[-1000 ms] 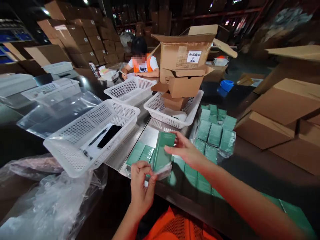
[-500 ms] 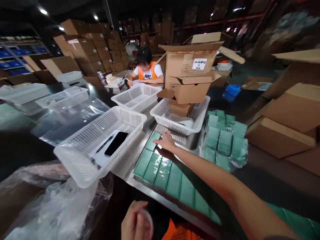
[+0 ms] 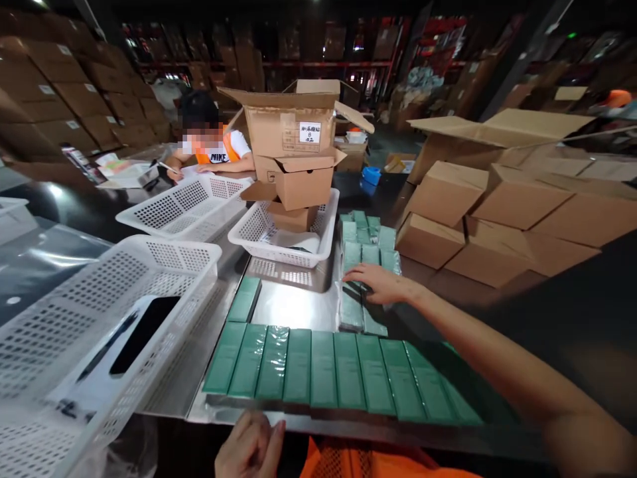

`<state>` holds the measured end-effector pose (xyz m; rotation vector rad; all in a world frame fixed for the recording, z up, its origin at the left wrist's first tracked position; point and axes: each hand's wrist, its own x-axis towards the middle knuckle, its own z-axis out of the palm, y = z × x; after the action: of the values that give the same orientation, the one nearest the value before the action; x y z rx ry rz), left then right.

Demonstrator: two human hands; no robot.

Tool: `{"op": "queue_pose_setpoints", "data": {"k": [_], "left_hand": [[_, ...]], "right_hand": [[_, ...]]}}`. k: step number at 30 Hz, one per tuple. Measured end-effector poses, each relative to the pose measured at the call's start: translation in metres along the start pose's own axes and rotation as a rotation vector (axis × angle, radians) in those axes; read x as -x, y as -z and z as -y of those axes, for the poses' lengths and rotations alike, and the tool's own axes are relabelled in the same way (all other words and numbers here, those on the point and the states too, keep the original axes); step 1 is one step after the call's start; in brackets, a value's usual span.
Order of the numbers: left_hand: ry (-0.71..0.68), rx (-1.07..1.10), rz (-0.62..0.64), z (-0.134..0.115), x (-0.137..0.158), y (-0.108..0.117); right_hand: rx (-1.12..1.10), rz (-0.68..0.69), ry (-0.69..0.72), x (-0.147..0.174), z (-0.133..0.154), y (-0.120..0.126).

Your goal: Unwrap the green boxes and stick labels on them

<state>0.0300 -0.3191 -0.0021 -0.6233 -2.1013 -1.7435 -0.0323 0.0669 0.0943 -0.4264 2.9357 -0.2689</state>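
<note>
the right hand (image 3: 381, 284) reaches palm down over a pile of film-wrapped green boxes (image 3: 371, 253), its fingers stretched out and slightly parted; whether the fingertips touch them is hard to tell. the left hand (image 3: 250, 446) is curled low by the near edge of the metal tabletop (image 3: 293, 307), and i cannot tell if anything is pinched in it. along that edge lies a row of green boxes (image 3: 347, 372), side by side, with a single green box (image 3: 244, 300) behind its left end. to the left, a perforated white basket (image 3: 196, 247) holds a black phone (image 3: 146, 334). beyond the single box, another white basket (image 3: 279, 255) carries small open cartons (image 3: 304, 189). across the tabletop, a co-worker (image 3: 217, 157) in an orange vest holds a pen (image 3: 164, 166).
</note>
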Motion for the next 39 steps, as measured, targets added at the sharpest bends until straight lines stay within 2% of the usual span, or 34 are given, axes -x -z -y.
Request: {"op": "queue_pose_setpoints", "data": {"k": [2, 5, 11, 15, 21, 24, 26, 28, 29, 31, 33, 35, 39], "left_hand": [[-0.049, -0.044, 0.084, -0.007, -0.007, -0.007], [-0.122, -0.104, 0.165, -0.019, -0.011, -0.016], [-0.157, -0.138, 0.13, -0.03, 0.013, -0.027], [-0.11, -0.178, 0.118, -0.03, 0.024, -0.023], [-0.086, -0.186, 0.266, -0.039, 0.007, -0.022], [0.035, -0.062, 0.276, -0.039, -0.007, -0.032], [0.24, 0.135, 0.191, -0.038, -0.021, -0.042], [0.463, 0.381, 0.097, -0.04, -0.038, -0.052], [0.532, 0.498, 0.084, -0.044, -0.048, -0.058], [0.586, 0.689, 0.2, -0.053, -0.066, -0.067], [0.63, 0.845, 0.368, -0.065, -0.078, -0.075], [0.661, 0.936, 0.452, -0.076, -0.083, -0.082], [0.667, 0.946, 0.446, -0.081, -0.078, -0.088]], "right_hand": [[0.024, 0.073, 0.041, 0.002, 0.0, -0.002], [0.076, 0.133, 0.032, -0.01, 0.019, -0.006], [0.23, 0.144, -0.157, -0.026, 0.049, -0.013], [0.265, 0.134, -0.179, -0.025, 0.052, -0.021], [0.211, 0.119, -0.202, -0.028, 0.039, -0.034], [0.178, 0.047, -0.2, -0.019, 0.037, -0.024], [0.145, -0.067, -0.143, -0.006, 0.048, -0.011], [0.084, -0.256, 0.0, 0.012, 0.069, 0.002], [0.051, -0.357, 0.114, 0.021, 0.083, 0.007], [0.029, -0.466, 0.388, 0.039, 0.111, 0.011], [0.051, -0.488, 0.56, 0.053, 0.134, 0.008], [0.055, -0.532, 0.558, 0.063, 0.146, 0.001], [0.059, -0.689, 0.455, 0.075, 0.147, -0.012]]}}
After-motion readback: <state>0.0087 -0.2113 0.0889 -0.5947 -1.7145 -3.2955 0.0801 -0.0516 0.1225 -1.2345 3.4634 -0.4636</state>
